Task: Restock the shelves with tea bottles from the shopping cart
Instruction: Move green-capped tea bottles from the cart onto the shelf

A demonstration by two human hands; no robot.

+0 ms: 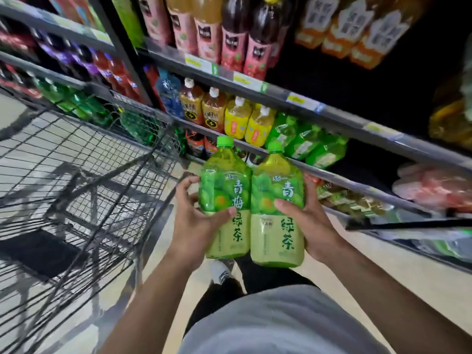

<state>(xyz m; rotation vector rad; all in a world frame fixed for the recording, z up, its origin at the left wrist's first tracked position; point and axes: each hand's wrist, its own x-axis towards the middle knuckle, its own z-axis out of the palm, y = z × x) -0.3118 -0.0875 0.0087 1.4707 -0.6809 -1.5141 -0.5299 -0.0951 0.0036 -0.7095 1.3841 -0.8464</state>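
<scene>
Green-capped tea bottles (224, 200) (277, 213) stood side by side, touching, between cart (76, 175) and shelf (332, 116); left hand (194, 226) and right hand (314, 223) each gripped one. Recommended practice was keeping both upright and seating them beside matching stock (306, 144).

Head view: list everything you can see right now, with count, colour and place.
green tea bottles: two, green caps, held side by side before the shelves
shopping cart: one, black wire, left
yellow bottles: two, middle shelf
amber bottles: two, white caps, left of the yellow ones
green shelf bottles: about three, right of the yellow ones
pink-label bottles: several, upper shelf
orange-label bottles: three, upper right
shoe: one, white, floor
left hand: grips the left bottle
right hand: grips the right bottle
</scene>
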